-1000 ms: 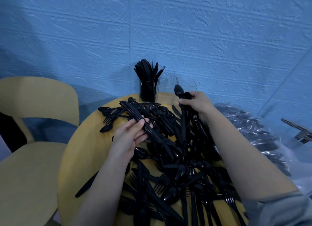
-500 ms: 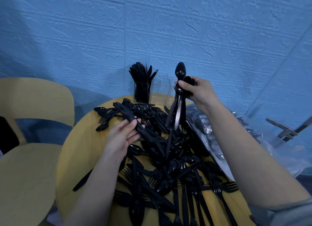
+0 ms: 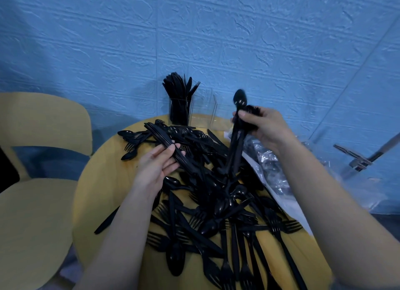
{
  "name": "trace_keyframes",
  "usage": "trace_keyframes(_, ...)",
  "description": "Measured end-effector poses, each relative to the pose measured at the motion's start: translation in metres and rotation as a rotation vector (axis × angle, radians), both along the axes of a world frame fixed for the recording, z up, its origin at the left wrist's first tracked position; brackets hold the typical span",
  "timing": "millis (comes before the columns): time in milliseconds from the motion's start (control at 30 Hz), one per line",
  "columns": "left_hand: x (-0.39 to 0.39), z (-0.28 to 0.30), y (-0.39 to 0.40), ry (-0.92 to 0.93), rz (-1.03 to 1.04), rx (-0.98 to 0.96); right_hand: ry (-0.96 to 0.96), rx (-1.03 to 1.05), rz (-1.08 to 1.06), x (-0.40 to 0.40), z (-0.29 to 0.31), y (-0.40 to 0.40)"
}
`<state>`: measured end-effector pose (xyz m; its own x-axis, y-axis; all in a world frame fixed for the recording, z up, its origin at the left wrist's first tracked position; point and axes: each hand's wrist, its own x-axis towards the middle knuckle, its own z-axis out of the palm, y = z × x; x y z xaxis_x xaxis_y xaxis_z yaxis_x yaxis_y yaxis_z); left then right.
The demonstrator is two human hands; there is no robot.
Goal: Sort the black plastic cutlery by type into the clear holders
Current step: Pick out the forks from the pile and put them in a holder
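Observation:
A heap of black plastic cutlery (image 3: 218, 205) covers the round yellow table (image 3: 97, 190). My left hand (image 3: 158, 166) grips a stack of black knives (image 3: 171, 147) lying slantwise over the heap. My right hand (image 3: 266, 129) holds a bundle of black spoons (image 3: 237, 138) upright above the heap, one bowl sticking up past my thumb. At the table's far edge stands a clear holder (image 3: 180, 111) packed with black knives. Two more clear holders (image 3: 207, 114) stand to its right, just left of my right hand.
A clear plastic bag (image 3: 270, 170) with more cutlery lies at the table's right edge. A yellow chair (image 3: 34, 181) stands to the left. The blue textured wall (image 3: 216, 41) rises right behind the holders. A metal fitting (image 3: 357, 160) sticks out at the right.
My right hand has lifted the spoon bundle off the heap and raised it, then lowered it slightly toward the holders. My left hand keeps its grip on the knives.

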<state>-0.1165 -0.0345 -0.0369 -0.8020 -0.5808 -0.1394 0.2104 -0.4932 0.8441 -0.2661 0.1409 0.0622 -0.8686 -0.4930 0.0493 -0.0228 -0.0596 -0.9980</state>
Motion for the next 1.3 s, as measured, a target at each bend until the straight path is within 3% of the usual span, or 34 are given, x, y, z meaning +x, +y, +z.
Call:
trace_keyframes(200,0.000,0.000,0.002,-0.012,-0.005,-0.014,-0.099,0.370,0.145,0.024,-0.060,0.000)
trace_keyframes(333,0.001,0.001,0.003,-0.018,-0.011,-0.020,0.187,0.663,0.223,0.022,-0.071,-0.006)
trace_keyframes(500,-0.001,0.000,0.000,-0.029,-0.011,-0.022,0.277,0.845,0.273,0.011,-0.057,-0.005)
trace_keyframes(767,-0.007,-0.001,-0.001,-0.027,-0.010,-0.030,0.584,0.945,-0.044,-0.048,-0.054,-0.031)
trace_keyframes(967,-0.012,-0.003,-0.002,-0.029,-0.019,-0.047,0.914,1.377,0.012,-0.077,-0.081,-0.062)
trace_keyframes(1133,-0.014,-0.006,-0.004,-0.029,-0.016,-0.043,0.883,1.481,0.074,-0.083,-0.087,-0.071)
trace_keyframes(1300,-0.014,-0.005,-0.003,-0.034,-0.016,-0.043,0.796,1.430,0.111,-0.084,-0.083,-0.073)
